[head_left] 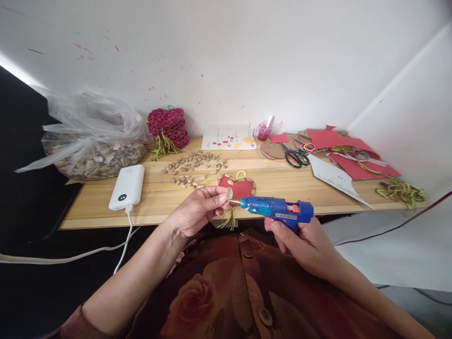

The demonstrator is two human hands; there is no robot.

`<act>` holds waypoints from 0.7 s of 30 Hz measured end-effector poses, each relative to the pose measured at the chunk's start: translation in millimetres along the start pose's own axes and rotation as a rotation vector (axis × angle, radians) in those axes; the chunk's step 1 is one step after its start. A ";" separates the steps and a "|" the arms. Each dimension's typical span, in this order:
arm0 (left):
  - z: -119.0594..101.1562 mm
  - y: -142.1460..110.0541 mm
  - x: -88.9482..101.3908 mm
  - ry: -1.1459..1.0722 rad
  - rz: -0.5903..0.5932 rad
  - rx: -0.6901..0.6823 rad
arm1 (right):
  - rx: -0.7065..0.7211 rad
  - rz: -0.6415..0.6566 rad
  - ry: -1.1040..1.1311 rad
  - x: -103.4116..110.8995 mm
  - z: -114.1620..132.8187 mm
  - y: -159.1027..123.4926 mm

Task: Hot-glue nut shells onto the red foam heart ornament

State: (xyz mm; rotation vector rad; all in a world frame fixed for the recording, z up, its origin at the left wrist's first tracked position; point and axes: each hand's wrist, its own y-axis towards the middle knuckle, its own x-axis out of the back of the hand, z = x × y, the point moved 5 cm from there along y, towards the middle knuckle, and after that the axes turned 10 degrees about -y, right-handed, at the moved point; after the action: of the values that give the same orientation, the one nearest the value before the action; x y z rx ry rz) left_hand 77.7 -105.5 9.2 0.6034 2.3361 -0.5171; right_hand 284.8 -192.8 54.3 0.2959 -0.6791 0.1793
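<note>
My left hand [203, 209] pinches a small tan nutshell [229, 193], like a pistachio half, between thumb and fingertips. Wrapped round the handle of a blue hot glue gun [278, 210] is my right hand [300, 240]. The gun points left, and its brass nozzle is at the shell; I cannot tell whether they touch. Behind them on the table lies a red piece [242, 189] with shells along its edge, a yellow loop on top and a green-yellow tassel [229, 220] at the front. Part of it is hidden by the gun and my left hand.
Loose shells [190, 165] lie scattered behind the red piece. To the left are a white power bank [127, 186] with a cable and a plastic bag of shells [95, 155]. Scissors [296, 157], red paper [349, 146] and yarn [402, 193] lie right. A purple stack [169, 127] stands behind.
</note>
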 end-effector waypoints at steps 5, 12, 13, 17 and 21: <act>0.2 -0.2 -0.5 -0.007 -0.002 0.001 | -0.007 0.004 -0.005 0.3 -2.2 -0.2; 0.4 -0.6 -1.5 -0.001 -0.039 0.008 | -0.023 0.002 0.001 1.5 -4.0 -0.5; 0.3 -0.4 -1.8 0.001 -0.038 0.006 | -0.024 0.000 0.000 1.9 -4.0 -0.6; 0.6 1.6 -2.7 0.011 -0.028 0.009 | -0.030 -0.007 -0.007 3.4 -5.4 -1.3; 0.2 4.8 -2.9 0.009 -0.030 0.019 | -0.070 -0.016 -0.003 3.4 -13.1 -1.6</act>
State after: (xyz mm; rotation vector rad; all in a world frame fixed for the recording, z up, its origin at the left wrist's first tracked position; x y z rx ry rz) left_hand 82.4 -102.5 10.1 0.5808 2.3547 -0.5519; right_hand 295.6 -189.8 46.5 0.2346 -0.6845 0.1395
